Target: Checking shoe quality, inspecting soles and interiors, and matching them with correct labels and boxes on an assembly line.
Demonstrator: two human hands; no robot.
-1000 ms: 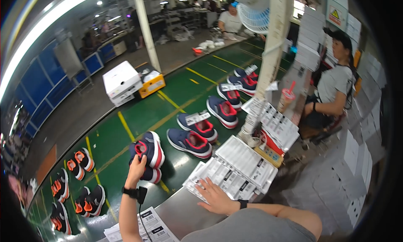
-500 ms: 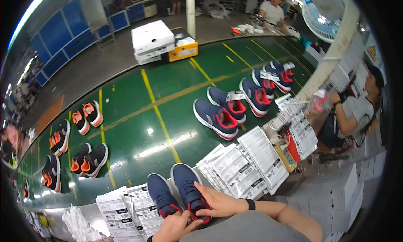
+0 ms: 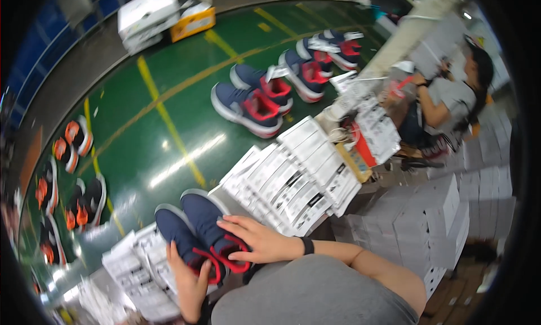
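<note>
A pair of navy sneakers with red linings lies side by side at the near edge of the green table, toes pointing away from me. My left hand [image 3: 190, 281] grips the left sneaker [image 3: 176, 226] by its heel end, fingers along the outer side and thumb by the collar. On the right sneaker [image 3: 204, 215], my right hand [image 3: 255, 241] has its fingers over the upper and its thumb at the red collar opening. The two sneakers touch each other. Stacks of printed white paper sheets [image 3: 132, 268] lie left of them, with more printed sheets [image 3: 282, 181] to their right.
More navy sneakers [image 3: 245, 111] with white tags stand in a row farther up the green table [image 3: 186, 111]. Black and orange shoes [image 3: 90, 201] stand at the left. Shoe boxes [image 3: 147, 15] sit at the far edge. At right, a person [image 3: 451, 99] sits beside stacked grey-white boxes [image 3: 406, 212].
My view has swung to the right and downward. My left hand has moved from between the heels to the outer side of the left sneaker. My right hand stays on the right sneaker.
</note>
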